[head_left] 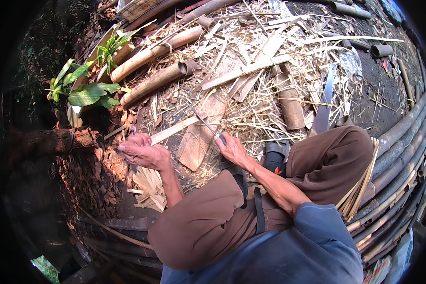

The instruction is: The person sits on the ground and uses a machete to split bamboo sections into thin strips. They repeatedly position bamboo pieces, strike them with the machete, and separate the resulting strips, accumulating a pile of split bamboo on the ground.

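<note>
My left hand (144, 151) is closed around the near end of a pale, flat bamboo strip (175, 128). The strip slants up and right, toward the blade of a knife (202, 120) with a slim dark blade. My right hand (233, 151) grips the knife by its handle, blade pointing up and left. Blade and strip seem to meet or cross near the strip's far end; contact cannot be made out. Beneath them lies a worn wooden board (194, 150). Beside my left wrist sits a heap of short split bamboo pieces (150, 187).
Shavings and longer bamboo slats (246, 72) litter the ground ahead. A handsaw (323, 102) stands by my right knee, near a cut bamboo tube (291, 106). Thick bamboo poles (156, 54) lie at left beside leafy plants (92, 93). Stacked poles (397, 139) and a strip bundle (362, 191) flank my right.
</note>
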Motion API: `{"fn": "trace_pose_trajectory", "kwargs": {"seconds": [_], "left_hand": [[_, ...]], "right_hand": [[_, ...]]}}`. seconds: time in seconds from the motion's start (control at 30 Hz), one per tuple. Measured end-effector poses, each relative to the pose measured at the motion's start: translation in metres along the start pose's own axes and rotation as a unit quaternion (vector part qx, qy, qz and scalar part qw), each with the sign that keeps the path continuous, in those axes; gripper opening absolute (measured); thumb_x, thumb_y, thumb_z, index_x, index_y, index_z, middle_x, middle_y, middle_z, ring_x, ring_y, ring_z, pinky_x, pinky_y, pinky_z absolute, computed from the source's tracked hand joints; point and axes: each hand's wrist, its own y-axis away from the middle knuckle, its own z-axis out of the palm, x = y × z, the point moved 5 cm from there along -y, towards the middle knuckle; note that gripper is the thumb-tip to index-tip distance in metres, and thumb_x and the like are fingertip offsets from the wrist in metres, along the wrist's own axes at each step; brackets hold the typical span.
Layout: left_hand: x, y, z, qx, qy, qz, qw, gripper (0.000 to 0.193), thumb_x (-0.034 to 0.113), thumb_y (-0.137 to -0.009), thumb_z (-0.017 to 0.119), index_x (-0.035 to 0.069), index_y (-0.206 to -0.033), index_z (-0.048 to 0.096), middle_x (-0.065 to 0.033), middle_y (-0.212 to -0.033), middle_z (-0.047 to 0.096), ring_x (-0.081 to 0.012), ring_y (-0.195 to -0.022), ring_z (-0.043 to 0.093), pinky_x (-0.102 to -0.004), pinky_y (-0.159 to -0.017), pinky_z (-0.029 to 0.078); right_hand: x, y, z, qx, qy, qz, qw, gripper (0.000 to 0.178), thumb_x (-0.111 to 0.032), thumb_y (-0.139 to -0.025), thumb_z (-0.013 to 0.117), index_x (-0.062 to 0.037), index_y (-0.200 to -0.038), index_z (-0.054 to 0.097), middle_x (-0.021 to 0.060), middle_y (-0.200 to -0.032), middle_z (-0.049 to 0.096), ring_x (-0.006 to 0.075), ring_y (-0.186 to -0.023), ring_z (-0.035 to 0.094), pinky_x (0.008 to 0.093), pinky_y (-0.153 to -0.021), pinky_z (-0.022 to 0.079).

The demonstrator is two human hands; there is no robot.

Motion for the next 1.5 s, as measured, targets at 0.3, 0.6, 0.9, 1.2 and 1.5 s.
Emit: {"fn": "trace_pose_trajectory", "kwargs": {"seconds": [0.3,0.6,0.9,1.2,1.5], "left_hand": [[-0.013,-0.006,-0.008,0.019,-0.003,-0.024,1.0,0.05,0.047,-0.105,0.04,0.013,-0.07,0.03,0.0032,-0.058,0.029,-0.0097,-0.054,0.03,-0.0248,-0.053,0.027],[-0.143,0.068,-0.029,-0.224,-0.135,-0.232,0.937,0.06,0.008,-0.099,0.051,0.006,-0.15,0.021,-0.0174,-0.108,0.065,-0.0213,-0.097,0.063,-0.0358,-0.089,0.051],[-0.042,0.044,0.0,-0.242,0.159,-0.343,0.894,0.057,0.05,-0.101,0.045,-0.002,-0.121,0.055,-0.0206,-0.101,0.069,-0.0194,-0.087,0.069,-0.0305,-0.076,0.055],[-0.121,0.056,-0.045,-0.257,-0.145,-0.297,0.908,0.029,0.026,-0.1,0.041,0.004,-0.103,0.06,-0.007,-0.088,0.057,-0.0129,-0.078,0.052,-0.0311,-0.073,0.045],[-0.023,-0.008,-0.007,-0.051,0.001,-0.127,0.991,0.033,0.036,-0.103,0.048,0.007,-0.091,0.054,-0.0067,-0.083,0.06,-0.0153,-0.074,0.059,-0.0269,-0.072,0.051]], "right_hand": [[0.044,0.02,-0.008,0.009,0.02,0.073,0.997,0.047,-0.046,-0.098,0.048,0.0004,-0.1,0.057,0.0328,-0.081,0.063,0.0515,-0.085,0.062,0.0551,-0.077,0.047],[0.051,0.023,-0.011,0.004,-0.117,0.148,0.982,0.061,-0.057,-0.095,0.048,0.0017,-0.1,0.062,0.0248,-0.081,0.064,0.0377,-0.08,0.063,0.047,-0.075,0.047],[0.068,0.021,-0.006,0.023,-0.125,0.169,0.977,0.054,-0.054,-0.096,0.048,-0.0005,-0.095,0.058,0.0118,-0.062,0.056,0.0226,-0.054,0.057,0.0382,-0.054,0.045],[0.055,0.025,-0.015,0.008,-0.109,0.158,0.981,0.059,-0.053,-0.095,0.048,0.0041,-0.101,0.061,0.0313,-0.089,0.064,0.0443,-0.089,0.064,0.0488,-0.08,0.047],[0.03,0.032,-0.024,0.026,0.008,0.106,0.994,0.056,-0.052,-0.097,0.047,0.0025,-0.101,0.055,0.0355,-0.085,0.063,0.0529,-0.086,0.062,0.0553,-0.077,0.047]]}}
